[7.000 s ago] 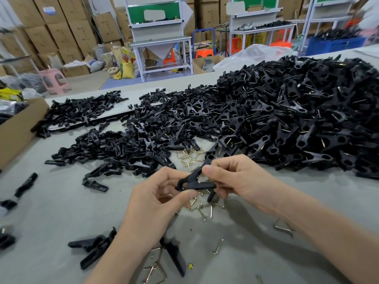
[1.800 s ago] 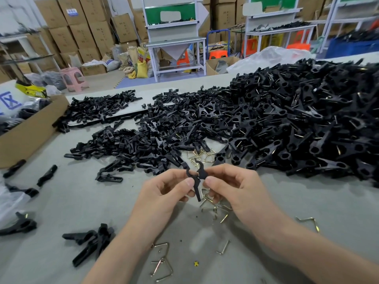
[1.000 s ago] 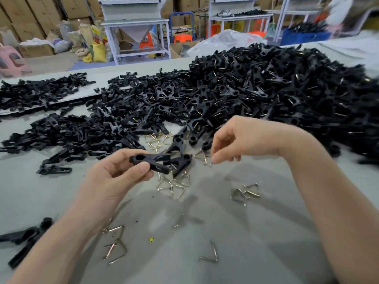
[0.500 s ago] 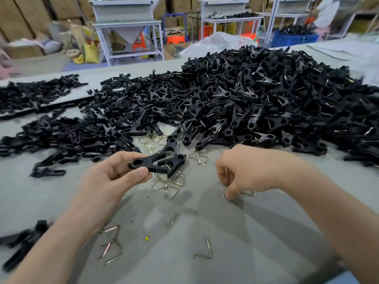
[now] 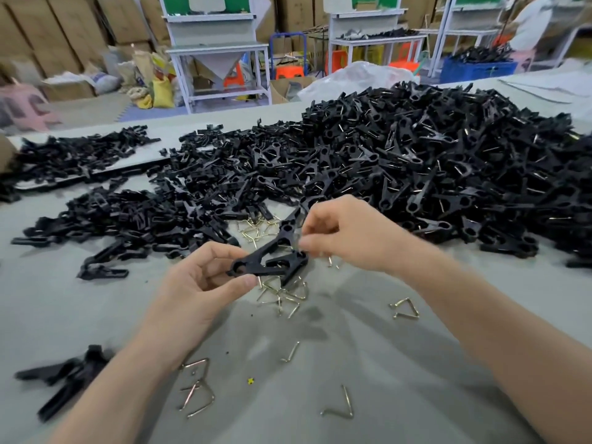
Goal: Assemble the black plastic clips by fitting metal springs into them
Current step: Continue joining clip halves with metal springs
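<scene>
My left hand (image 5: 205,283) pinches the left end of a black plastic clip (image 5: 272,251) between thumb and forefinger, just above the grey table (image 5: 384,363). The clip's two halves spread apart toward the right. My right hand (image 5: 349,235) has its fingertips pinched together at the clip's right end, holding a small metal spring that the fingers mostly hide. A cluster of loose brass-coloured springs (image 5: 282,293) lies on the table right under the clip.
A big heap of black clips (image 5: 432,168) fills the right and far side. Loose clip halves (image 5: 144,216) spread to the left. More springs (image 5: 197,389) lie near my forearms, with a few clips (image 5: 64,376) at lower left.
My right hand came up from the springs on the table to the clip's right end. My left hand has kept hold of the clip.
</scene>
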The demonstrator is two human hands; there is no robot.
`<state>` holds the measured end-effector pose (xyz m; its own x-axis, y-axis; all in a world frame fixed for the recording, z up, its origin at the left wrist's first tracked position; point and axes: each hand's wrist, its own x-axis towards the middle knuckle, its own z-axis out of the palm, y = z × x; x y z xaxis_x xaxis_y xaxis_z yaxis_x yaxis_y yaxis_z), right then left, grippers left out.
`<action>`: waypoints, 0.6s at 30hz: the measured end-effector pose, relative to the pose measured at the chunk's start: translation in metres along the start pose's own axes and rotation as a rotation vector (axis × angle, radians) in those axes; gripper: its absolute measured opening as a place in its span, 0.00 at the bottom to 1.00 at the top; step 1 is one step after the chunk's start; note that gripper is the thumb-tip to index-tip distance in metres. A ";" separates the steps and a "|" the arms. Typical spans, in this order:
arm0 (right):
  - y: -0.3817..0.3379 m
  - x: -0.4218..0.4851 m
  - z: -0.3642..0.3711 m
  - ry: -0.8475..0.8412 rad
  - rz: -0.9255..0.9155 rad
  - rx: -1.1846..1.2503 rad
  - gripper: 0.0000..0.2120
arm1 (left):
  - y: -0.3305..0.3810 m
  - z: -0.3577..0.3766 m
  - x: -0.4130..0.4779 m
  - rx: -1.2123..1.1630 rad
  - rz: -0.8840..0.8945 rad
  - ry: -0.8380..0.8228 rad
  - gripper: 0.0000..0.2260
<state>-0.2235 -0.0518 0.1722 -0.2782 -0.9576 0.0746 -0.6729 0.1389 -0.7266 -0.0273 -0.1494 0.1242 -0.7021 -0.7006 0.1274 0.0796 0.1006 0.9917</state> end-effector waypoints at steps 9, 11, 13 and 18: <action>0.009 -0.007 0.052 0.203 0.063 0.644 0.12 | -0.004 0.000 0.004 0.067 0.063 -0.006 0.15; 0.009 -0.008 0.055 0.186 0.059 0.666 0.12 | -0.006 0.000 0.005 0.070 0.069 -0.003 0.14; 0.008 -0.010 0.058 0.186 0.059 0.683 0.12 | -0.007 0.001 0.005 0.070 0.068 -0.019 0.11; 0.008 -0.010 0.058 0.246 0.074 0.755 0.13 | -0.007 0.002 0.005 0.058 0.073 -0.036 0.10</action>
<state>-0.1863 -0.0559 0.1257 -0.5067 -0.8571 0.0929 -0.0253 -0.0929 -0.9954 -0.0328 -0.1518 0.1182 -0.7207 -0.6643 0.1981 0.0912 0.1923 0.9771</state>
